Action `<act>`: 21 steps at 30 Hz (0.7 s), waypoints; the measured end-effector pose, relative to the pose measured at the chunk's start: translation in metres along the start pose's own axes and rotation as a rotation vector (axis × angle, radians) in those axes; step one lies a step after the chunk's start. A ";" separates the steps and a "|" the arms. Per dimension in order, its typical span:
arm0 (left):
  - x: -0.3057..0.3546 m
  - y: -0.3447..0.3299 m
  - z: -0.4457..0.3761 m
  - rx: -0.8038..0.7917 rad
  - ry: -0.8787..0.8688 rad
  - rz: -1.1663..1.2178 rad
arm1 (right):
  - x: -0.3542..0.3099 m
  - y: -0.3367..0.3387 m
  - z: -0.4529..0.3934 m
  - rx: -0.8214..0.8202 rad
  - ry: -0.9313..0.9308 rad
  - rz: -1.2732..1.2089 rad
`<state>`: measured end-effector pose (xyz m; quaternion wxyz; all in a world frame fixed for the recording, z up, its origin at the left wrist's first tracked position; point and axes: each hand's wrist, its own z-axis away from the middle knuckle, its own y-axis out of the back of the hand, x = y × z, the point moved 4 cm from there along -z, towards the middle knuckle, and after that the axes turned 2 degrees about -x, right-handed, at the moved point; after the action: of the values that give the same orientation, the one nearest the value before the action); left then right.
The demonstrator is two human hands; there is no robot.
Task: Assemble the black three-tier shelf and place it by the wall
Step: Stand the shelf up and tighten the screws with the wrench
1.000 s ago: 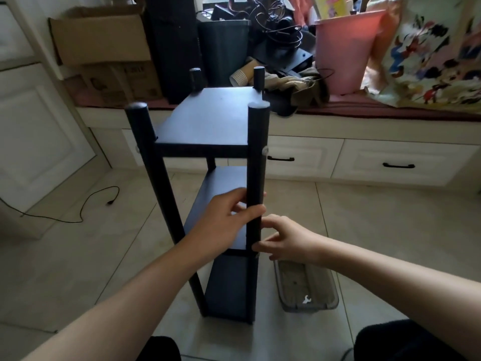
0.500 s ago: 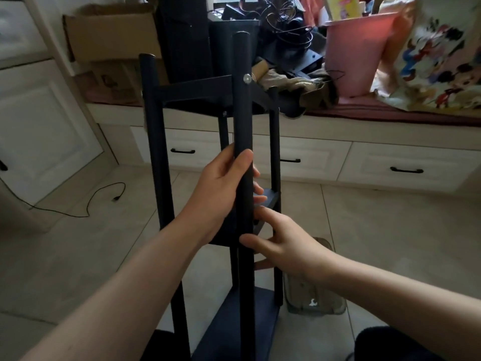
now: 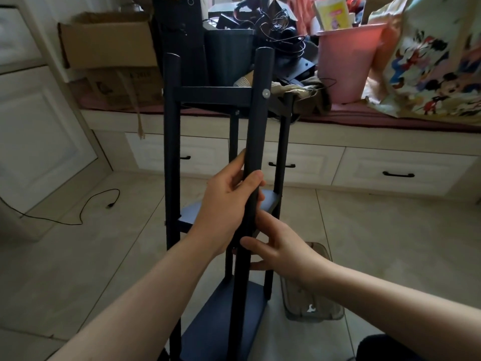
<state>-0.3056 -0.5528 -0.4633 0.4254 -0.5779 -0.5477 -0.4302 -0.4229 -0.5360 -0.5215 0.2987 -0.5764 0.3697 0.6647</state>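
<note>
The black three-tier shelf stands upright right in front of me, its top tier at about the height of the window bench. My left hand grips the near right post at mid height, thumb across its front. My right hand holds the same post just below, thumb in front and fingers reaching behind it near the middle tier. The bottom tier shows low between my arms. A silver screw head sits on the near post at the top tier.
A clear plastic tray with a small white part lies on the tile floor right of the shelf. A black cable runs across the floor at left. The drawer bench behind carries cardboard boxes, a pink bin and clutter.
The shelf has come up and closer to me: a second ago I looked down on its top tier, now the top tier is near eye level. Both hands kept hold of the near post.
</note>
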 end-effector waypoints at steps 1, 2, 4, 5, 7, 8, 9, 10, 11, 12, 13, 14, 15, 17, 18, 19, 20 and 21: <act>0.000 0.001 -0.002 0.005 0.001 -0.012 | 0.000 0.001 -0.001 0.005 0.003 -0.002; 0.000 0.002 -0.003 0.011 0.001 -0.024 | 0.000 0.001 -0.003 0.013 0.008 0.002; -0.001 0.005 -0.006 0.018 0.004 -0.043 | 0.001 0.002 -0.005 0.036 0.016 0.018; -0.001 0.005 -0.007 0.020 0.008 -0.045 | 0.001 0.002 -0.007 0.046 0.019 0.025; -0.003 0.006 -0.008 0.028 0.015 -0.047 | 0.001 0.004 -0.008 0.064 0.022 0.042; -0.003 0.005 -0.008 0.031 0.015 -0.053 | 0.001 0.005 -0.009 0.070 0.022 0.050; -0.004 0.005 -0.009 0.033 0.014 -0.061 | 0.000 0.006 -0.008 0.074 0.019 0.056; -0.004 0.004 -0.009 0.037 0.011 -0.069 | 0.000 0.008 -0.008 0.080 0.016 0.066; -0.004 0.003 -0.010 0.040 0.009 -0.075 | -0.001 0.011 -0.006 0.091 0.012 0.075; -0.005 0.003 -0.010 0.049 0.008 -0.075 | -0.002 0.015 -0.005 0.099 0.005 0.080; -0.005 0.002 -0.011 0.058 0.008 -0.068 | -0.003 0.020 -0.003 0.111 -0.005 0.076; -0.005 0.001 -0.012 0.067 0.007 -0.057 | -0.003 0.027 0.000 0.124 -0.020 0.070; -0.005 0.001 -0.013 0.074 0.008 -0.045 | -0.003 0.034 0.003 0.139 -0.040 0.066; -0.006 0.000 -0.014 0.078 0.012 -0.024 | 0.001 0.051 0.007 0.186 -0.084 0.064; -0.007 -0.001 -0.015 0.077 0.013 -0.017 | 0.006 0.059 0.009 0.211 -0.109 0.076; -0.008 -0.002 -0.015 0.078 0.015 -0.011 | 0.013 0.067 0.009 0.231 -0.142 0.114; -0.009 -0.003 -0.015 0.080 0.016 -0.001 | 0.023 0.075 0.009 0.235 -0.191 0.181; -0.010 -0.004 -0.016 0.083 0.017 0.011 | 0.036 0.083 0.007 0.210 -0.261 0.275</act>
<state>-0.3108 -0.5703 -0.4683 0.4558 -0.5594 -0.5582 -0.4096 -0.5006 -0.5762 -0.5441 0.3090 -0.3952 0.4704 0.7260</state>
